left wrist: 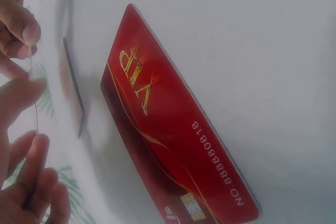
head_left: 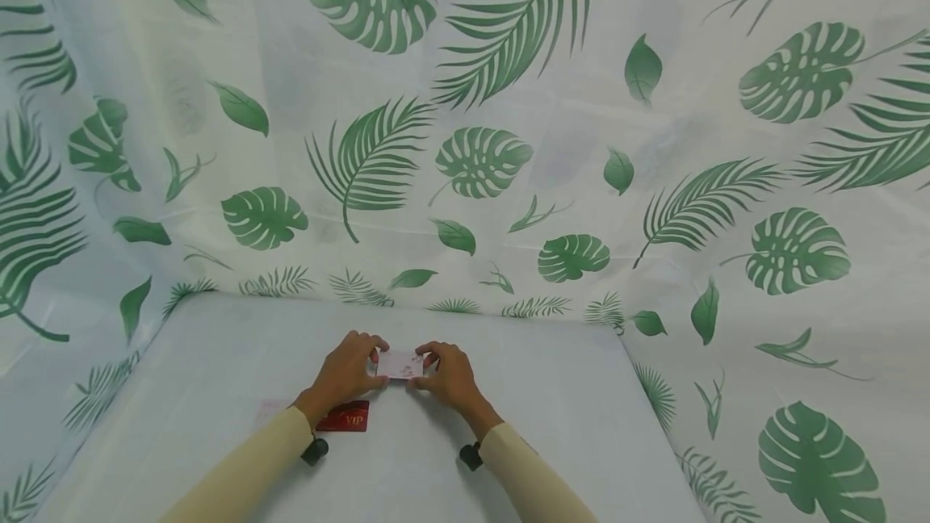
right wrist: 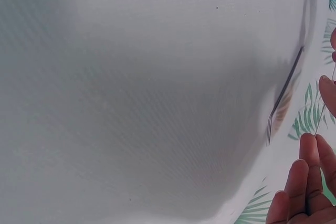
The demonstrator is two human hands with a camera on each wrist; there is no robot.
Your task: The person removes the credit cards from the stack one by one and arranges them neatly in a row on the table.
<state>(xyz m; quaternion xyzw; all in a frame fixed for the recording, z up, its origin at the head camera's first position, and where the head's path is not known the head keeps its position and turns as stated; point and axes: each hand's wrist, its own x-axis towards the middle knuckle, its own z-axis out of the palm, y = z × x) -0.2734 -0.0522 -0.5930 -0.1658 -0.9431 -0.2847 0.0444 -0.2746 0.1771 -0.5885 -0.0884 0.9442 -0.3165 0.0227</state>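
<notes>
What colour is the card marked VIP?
The VIP card is red and maroon with gold VIP lettering, clearest in the left wrist view.

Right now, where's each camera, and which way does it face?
Head: on the head, facing forward and down; left hand, right hand, sleeves, pale card.
Left wrist: on that wrist, facing red VIP card; fingers at left edge.
Right wrist: on that wrist, facing white tabletop; fingers at right edge.
Head and left wrist share the red VIP card.

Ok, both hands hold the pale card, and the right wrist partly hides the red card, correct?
Not the right wrist: the left wrist partly hides the red card, as the head view shows. The left hand and right hand do both hold the pale card.
</notes>
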